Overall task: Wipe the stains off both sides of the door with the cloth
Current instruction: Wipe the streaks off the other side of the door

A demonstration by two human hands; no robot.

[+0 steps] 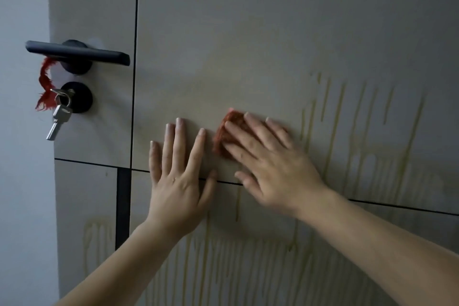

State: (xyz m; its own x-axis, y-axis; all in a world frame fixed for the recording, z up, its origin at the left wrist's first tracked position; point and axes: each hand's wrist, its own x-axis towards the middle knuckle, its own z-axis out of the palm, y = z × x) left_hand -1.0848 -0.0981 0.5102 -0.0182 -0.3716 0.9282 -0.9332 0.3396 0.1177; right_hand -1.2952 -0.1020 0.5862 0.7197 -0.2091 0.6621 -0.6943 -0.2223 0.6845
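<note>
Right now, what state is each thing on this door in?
door, stained with yellowish drips at right and below
cloth, pressed on the door under the right hand
right hand, open, fingers spread over the cloth
left hand, open, flat on the door
handle, level
key, hanging by the lock

Two bare hands and forearms show, with nothing worn on them. The left hand and left forearm are uncovered down to the picture's lower edge. The right hand and right forearm are likewise uncovered to the edge. The fingers are long and slender, with rounded nails reaching slightly past the fingertips. A small mark sits on the back of the left hand. The right hand's outline is blurred.
</note>
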